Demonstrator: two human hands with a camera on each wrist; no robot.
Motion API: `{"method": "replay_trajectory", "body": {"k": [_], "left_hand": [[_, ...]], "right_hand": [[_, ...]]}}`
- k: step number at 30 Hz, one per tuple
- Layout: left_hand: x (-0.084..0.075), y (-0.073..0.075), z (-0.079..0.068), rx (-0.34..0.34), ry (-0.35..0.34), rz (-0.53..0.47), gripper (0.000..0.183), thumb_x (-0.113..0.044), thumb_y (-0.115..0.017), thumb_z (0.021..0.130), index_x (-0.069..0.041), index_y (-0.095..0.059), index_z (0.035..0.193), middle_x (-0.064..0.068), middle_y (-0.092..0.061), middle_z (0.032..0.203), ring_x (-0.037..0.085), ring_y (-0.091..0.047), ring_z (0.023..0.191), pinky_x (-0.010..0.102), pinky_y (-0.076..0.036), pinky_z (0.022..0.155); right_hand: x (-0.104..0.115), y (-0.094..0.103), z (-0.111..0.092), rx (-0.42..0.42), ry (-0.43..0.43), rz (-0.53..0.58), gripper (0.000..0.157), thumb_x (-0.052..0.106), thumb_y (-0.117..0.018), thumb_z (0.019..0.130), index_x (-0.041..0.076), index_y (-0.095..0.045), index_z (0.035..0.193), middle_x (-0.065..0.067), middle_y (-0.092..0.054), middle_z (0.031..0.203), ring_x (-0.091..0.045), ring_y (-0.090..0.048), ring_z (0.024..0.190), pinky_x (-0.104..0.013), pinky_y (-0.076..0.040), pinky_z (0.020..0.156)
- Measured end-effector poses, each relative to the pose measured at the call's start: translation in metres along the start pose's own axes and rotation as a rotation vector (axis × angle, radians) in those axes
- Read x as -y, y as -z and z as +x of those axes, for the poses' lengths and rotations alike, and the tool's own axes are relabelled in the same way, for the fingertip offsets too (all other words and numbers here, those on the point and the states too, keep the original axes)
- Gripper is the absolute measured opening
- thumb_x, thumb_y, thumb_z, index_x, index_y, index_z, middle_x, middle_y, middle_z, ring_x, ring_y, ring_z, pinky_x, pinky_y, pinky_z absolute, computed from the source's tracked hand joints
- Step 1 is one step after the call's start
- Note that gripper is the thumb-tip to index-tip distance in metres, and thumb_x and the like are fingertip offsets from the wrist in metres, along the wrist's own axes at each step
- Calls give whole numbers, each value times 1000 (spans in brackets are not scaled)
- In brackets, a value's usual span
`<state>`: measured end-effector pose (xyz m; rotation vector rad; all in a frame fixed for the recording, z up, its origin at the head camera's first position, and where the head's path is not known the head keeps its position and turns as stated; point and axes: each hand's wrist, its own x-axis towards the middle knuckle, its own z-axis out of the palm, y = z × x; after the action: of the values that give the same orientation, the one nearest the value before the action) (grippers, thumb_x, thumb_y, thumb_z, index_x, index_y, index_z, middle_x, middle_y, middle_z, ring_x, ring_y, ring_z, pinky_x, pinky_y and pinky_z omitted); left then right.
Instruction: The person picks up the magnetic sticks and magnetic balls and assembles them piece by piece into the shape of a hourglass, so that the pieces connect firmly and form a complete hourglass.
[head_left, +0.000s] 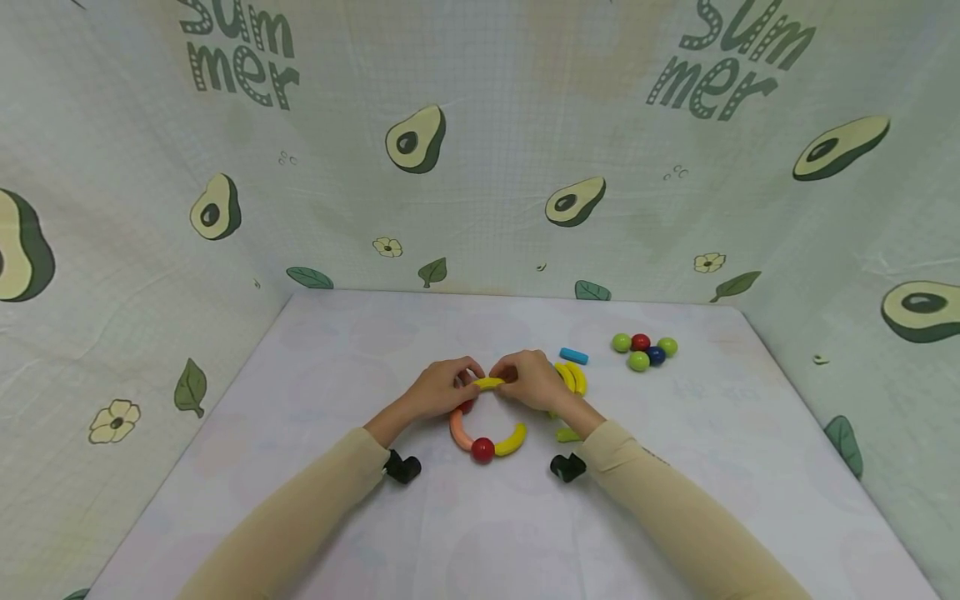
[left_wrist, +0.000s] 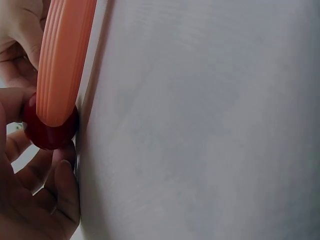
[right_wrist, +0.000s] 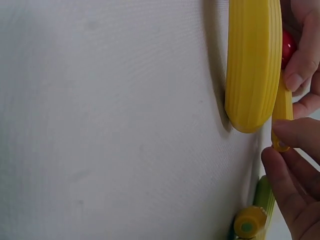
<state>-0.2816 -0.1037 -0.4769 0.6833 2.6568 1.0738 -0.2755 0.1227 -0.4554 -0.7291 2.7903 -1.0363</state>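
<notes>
A partial ring of curved ridged sticks and balls lies on the table. My right hand [head_left: 532, 382] pinches one end of a curved yellow stick [head_left: 489, 383] between thumb and fingers. My left hand [head_left: 442, 387] is at that stick's other end, its thumb and fingers around a dark red ball [left_wrist: 50, 127]. An orange stick [head_left: 459, 431] touches this ball and curves down to another red ball [head_left: 483, 451]. From there a second yellow stick [head_left: 512, 440] bends up to the right, its far end apart from the held stick. My left hand partly hides the dark red ball in the head view.
Beyond my right hand lie more yellow sticks [head_left: 576, 379], a blue stick [head_left: 573, 356] and a green stick [head_left: 567, 435], some partly covered by the arm. Several green, red and blue balls [head_left: 638, 361] cluster farther right. Patterned cloth walls [head_left: 487, 167] enclose the table's back and sides.
</notes>
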Motion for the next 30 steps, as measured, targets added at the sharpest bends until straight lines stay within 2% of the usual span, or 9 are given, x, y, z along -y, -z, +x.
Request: {"method": "replay_trajectory", "body": {"k": [6, 12, 17, 24, 30], "left_hand": [[-1, -2, 1, -9, 28, 15, 20, -20, -67, 101, -18, -70, 121, -4, -71, 93, 12, -64, 80, 31, -54, 76], [-1, -2, 2, 2, 66, 33, 20, -23, -66, 101, -20, -69, 121, -3, -69, 97, 14, -63, 83, 31, -53, 75], [-2, 0, 2, 21, 83, 52, 22, -25, -66, 101, -22, -69, 123, -3, -69, 100, 14, -63, 85, 31, -53, 76], [-2, 1, 2, 39, 91, 63, 22, -27, -65, 102, -23, -68, 124, -3, -69, 101, 14, -63, 87, 32, -53, 79], [0, 2, 4, 53, 87, 57, 22, -28, -65, 102, -25, -67, 124, -3, -69, 103, 15, -63, 89, 33, -53, 81]], "right_hand": [[-3, 10, -4, 9, -2, -15, 20, 7, -81, 93, 6, -80, 114, -4, -78, 102, -15, -67, 89, -31, -61, 84], [-15, 41, -18, -8, -12, -46, 25, 8, -79, 95, 5, -78, 120, -7, -77, 113, -20, -69, 96, -36, -62, 86], [-37, 72, -37, -66, -12, -119, 27, 5, -79, 94, 1, -77, 121, -15, -76, 118, -30, -70, 100, -44, -62, 86], [-76, 111, -63, -142, -87, -241, 33, 3, -80, 93, 1, -74, 125, -20, -72, 123, -39, -65, 106, -52, -58, 90], [-107, 129, -82, -193, -128, -284, 37, 1, -80, 90, -3, -73, 126, -24, -69, 123, -42, -63, 109, -59, -55, 96]]}}
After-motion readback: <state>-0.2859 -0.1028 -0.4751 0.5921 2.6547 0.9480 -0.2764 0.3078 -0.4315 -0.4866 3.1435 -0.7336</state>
